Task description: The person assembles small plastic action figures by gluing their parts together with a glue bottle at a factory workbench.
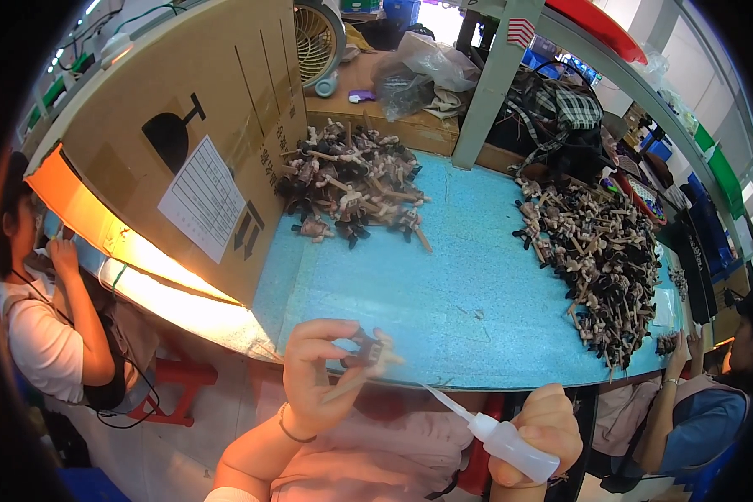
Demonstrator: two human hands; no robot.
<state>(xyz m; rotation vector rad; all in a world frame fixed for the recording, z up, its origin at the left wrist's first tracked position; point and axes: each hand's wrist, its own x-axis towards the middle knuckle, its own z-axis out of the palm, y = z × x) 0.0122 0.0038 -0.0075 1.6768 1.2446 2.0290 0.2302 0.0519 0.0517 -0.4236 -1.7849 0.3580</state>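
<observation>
My left hand point(314, 372) is closed around a small dark and beige figurine point(366, 350), pinched between thumb and fingers above the table's front edge. A thin pale stick seems to run from the figurine down across my palm. In my right hand point(552, 427) is a white squeeze bottle point(510, 448) with a long thin nozzle, tilted so its tip points up and left toward the figurine. The tip stays apart from the figurine. Fine details of the figurine are blurred.
Blue-topped table point(443, 268) bears one figurine pile point(351, 180) at back left and a larger pile point(598, 259) at right. A cardboard box point(184, 142) stands left; a grey post point(498, 92) rises behind. Co-workers sit at left point(50, 326) and right point(694, 418).
</observation>
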